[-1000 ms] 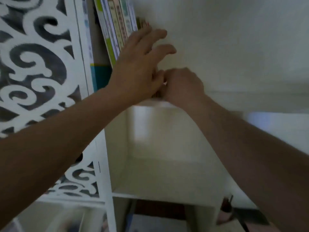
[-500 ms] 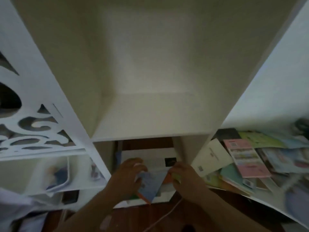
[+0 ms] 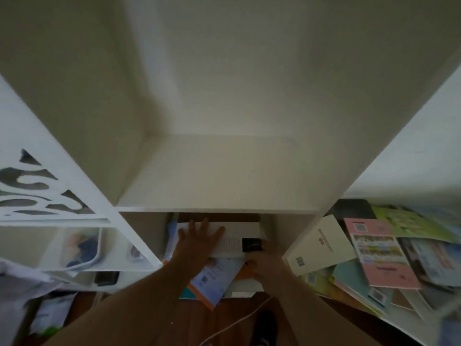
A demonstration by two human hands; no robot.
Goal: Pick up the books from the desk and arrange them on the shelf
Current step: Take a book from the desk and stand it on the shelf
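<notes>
under the smooth white shelf, the left hand lies spread flat on a white book lying flat, long axis left to right, while the right hand curls at its near right corner, grip unclear, above glossy paperbacks scattered on the counter.

The single head view looks steeply down, close into a white shelf compartment above the desk.
</notes>
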